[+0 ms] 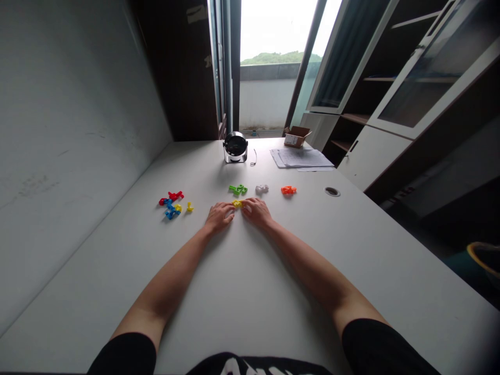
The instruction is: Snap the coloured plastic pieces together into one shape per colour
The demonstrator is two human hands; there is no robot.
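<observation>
Evidently, in the head view, your left hand (220, 216) and right hand (255, 211) met at the small yellow piece (237, 203) on the white table (242, 286). Your fingertips touched it from either side; whether they pinched it, I could not tell. Uneven pressure could have made it skid. Just beyond, the green pieces (238, 190) and white pieces (262, 188) blocked a forward reach and risked a knock; orange pieces (288, 190) lay rightward, blue pieces (171, 211) and red pieces (176, 195) well left.
</observation>
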